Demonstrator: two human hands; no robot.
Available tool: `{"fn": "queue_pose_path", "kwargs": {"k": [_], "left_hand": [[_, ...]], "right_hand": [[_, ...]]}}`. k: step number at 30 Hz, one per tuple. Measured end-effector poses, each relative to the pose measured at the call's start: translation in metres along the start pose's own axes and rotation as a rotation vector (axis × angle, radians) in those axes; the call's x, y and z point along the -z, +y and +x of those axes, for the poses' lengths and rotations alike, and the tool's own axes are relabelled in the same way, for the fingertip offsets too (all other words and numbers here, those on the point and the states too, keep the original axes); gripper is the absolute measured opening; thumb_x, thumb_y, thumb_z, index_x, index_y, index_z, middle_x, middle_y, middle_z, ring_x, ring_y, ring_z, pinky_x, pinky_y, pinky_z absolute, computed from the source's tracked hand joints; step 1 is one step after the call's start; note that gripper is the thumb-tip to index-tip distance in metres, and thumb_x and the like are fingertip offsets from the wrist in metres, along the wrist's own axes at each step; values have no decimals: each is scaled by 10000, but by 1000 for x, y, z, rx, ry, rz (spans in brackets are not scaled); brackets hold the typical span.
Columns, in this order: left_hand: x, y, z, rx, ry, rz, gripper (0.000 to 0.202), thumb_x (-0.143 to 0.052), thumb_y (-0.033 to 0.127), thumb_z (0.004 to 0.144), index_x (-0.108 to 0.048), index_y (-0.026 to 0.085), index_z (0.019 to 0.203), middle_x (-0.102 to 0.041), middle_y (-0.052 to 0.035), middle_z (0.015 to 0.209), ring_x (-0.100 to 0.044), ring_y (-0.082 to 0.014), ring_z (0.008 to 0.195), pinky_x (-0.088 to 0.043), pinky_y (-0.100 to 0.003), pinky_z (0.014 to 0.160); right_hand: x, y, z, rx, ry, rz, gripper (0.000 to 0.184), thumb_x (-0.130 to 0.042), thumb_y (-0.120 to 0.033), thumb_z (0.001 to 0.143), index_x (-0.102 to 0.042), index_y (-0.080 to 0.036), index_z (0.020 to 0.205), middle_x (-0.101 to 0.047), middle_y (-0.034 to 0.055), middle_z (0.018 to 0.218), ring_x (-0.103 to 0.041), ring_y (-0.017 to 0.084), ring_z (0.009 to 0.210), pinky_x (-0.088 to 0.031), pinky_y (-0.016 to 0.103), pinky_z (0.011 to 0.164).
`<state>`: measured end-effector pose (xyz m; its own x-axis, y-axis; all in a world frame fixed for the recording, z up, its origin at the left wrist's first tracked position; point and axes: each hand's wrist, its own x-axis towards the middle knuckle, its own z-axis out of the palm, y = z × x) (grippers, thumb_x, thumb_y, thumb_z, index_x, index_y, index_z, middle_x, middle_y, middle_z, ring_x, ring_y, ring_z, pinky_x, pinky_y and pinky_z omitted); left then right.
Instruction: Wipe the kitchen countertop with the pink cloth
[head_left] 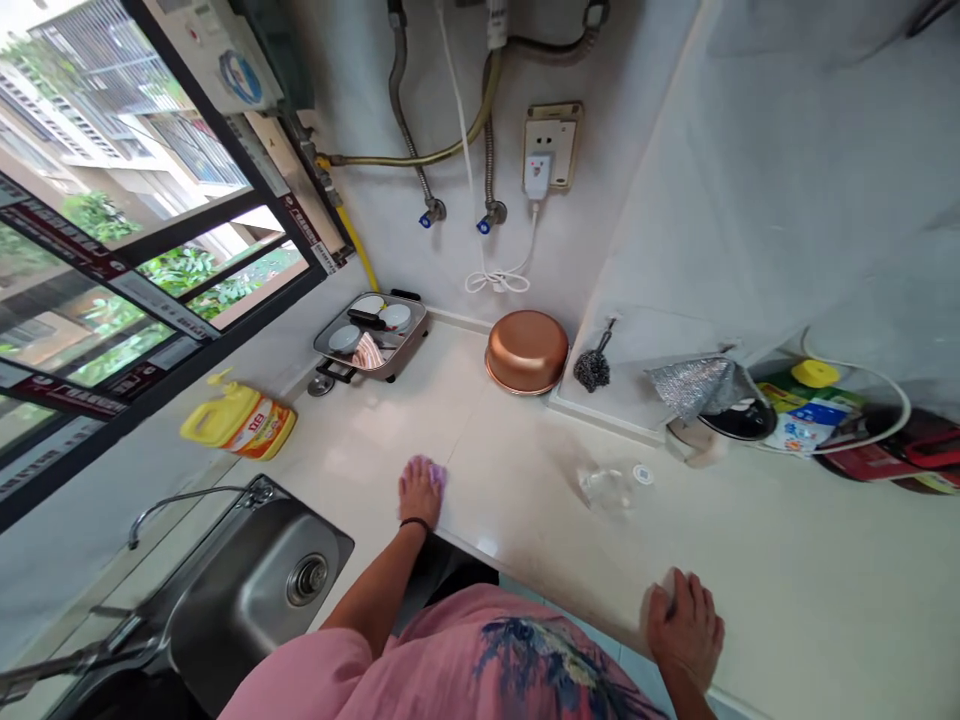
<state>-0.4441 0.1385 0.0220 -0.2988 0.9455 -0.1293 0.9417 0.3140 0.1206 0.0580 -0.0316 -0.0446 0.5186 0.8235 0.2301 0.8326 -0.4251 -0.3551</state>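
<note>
My left hand (418, 490) presses flat on a purple cloth (435, 468) on the pale countertop (525, 480), just right of the steel sink (255, 580). A dark band circles that wrist. My right hand (684, 625) rests palm down on the counter's front edge, fingers spread, nothing in it. A small clear glass (606, 490) lies on the counter between the two hands, nearer the wall.
A yellow detergent bottle (238, 422) lies by the window. A tray of dishes (371, 335), an upturned copper bowl (526, 350) and a steel scrubber (592, 368) sit at the back. A pot lid (739, 415) and packets (814, 420) crowd the right.
</note>
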Motion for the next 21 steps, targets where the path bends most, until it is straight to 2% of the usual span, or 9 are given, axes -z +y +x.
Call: {"fn": "queue_pose_path", "kwargs": {"k": [4, 6, 8, 10, 11, 17, 21], "left_hand": [[9, -55, 12, 229, 74, -18, 601, -341, 364, 1037, -409, 159, 1597, -309, -143, 1702, -237, -302, 1580, -265, -530, 1252], [10, -64, 12, 322, 118, -18, 591, -348, 365, 1032, -433, 152, 1577, -334, -159, 1687, -263, -307, 1569, -289, -538, 1238], [9, -56, 11, 409, 161, -10, 589, -347, 361, 1029, -443, 136, 1564, -354, -187, 1671, -288, -329, 1557, -320, -563, 1214], [4, -32, 9, 411, 169, 2, 597, -336, 353, 1027, -432, 126, 1570, -353, -209, 1666, -296, -353, 1551, -341, -592, 1192], [1, -15, 9, 360, 153, 10, 604, -332, 351, 1025, -421, 126, 1579, -341, -212, 1671, -290, -360, 1554, -338, -597, 1192], [-22, 102, 16, -232, -51, 42, 632, -360, 347, 1021, -365, 153, 1622, -241, -169, 1718, -143, -340, 1605, -216, -560, 1265], [-30, 168, 28, -580, -162, 37, 627, -396, 370, 1025, -359, 207, 1629, -218, -124, 1734, -93, -330, 1614, -170, -571, 1280]], "right_hand": [[1, -3, -1, -17, -11, -3, 694, -294, -574, 989, -520, -161, 1499, -473, 181, 1560, -356, 355, 1479, -230, 619, 1215], [1, -4, -2, -27, -10, 0, 679, -307, -558, 989, -514, -165, 1502, -471, 174, 1563, -348, 348, 1485, -224, 611, 1220], [2, -5, -2, -28, -6, 6, 668, -319, -543, 988, -510, -165, 1505, -470, 169, 1564, -339, 344, 1491, -219, 603, 1227], [2, -6, -3, -25, -4, 9, 665, -325, -532, 986, -500, -167, 1514, -464, 166, 1569, -331, 345, 1497, -212, 601, 1231], [2, -6, -4, -25, -6, 8, 666, -326, -528, 985, -494, -169, 1520, -461, 165, 1572, -330, 348, 1497, -208, 604, 1232], [1, -8, -5, -55, -26, 2, 668, -330, -510, 976, -485, -172, 1530, -448, 159, 1584, -334, 360, 1495, -209, 620, 1229], [2, -8, -6, -54, -40, -13, 670, -328, -503, 978, -467, -162, 1537, -439, 153, 1594, -321, 345, 1504, -213, 608, 1236]]}}
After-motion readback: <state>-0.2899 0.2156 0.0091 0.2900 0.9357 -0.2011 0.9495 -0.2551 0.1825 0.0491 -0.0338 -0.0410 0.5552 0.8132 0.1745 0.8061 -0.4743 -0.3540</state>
